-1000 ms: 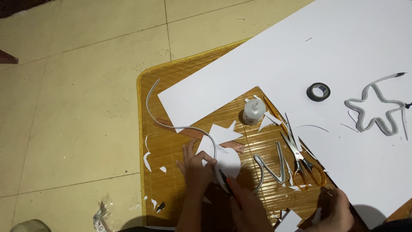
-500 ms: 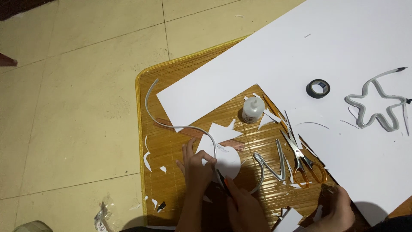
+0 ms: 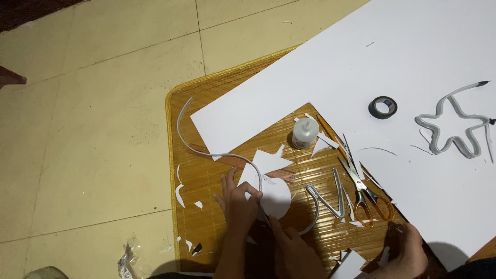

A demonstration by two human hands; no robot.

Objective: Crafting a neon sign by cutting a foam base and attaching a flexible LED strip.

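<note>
White paper disc [image 3: 275, 197] lies on the bamboo mat [image 3: 206, 170] just right of the left hand [image 3: 238, 202], whose fingers pin its edge; the right hand [image 3: 289, 247], below it, grips a dark tool.

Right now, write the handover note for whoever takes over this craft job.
Left hand: open, pressing flat on the white paper disc on the bamboo mat.
Right hand: closed on a thin dark tool, its tip at the disc's edge.
A third hand rests at lower right; whose it is, I cannot tell.
Grey tube curves across the mat to the disc.
Scissors, glue bottle and tape roll lie untouched.
Done: a tube star on the white sheet.
Left: the tube follows only part of the disc's edge.
</note>
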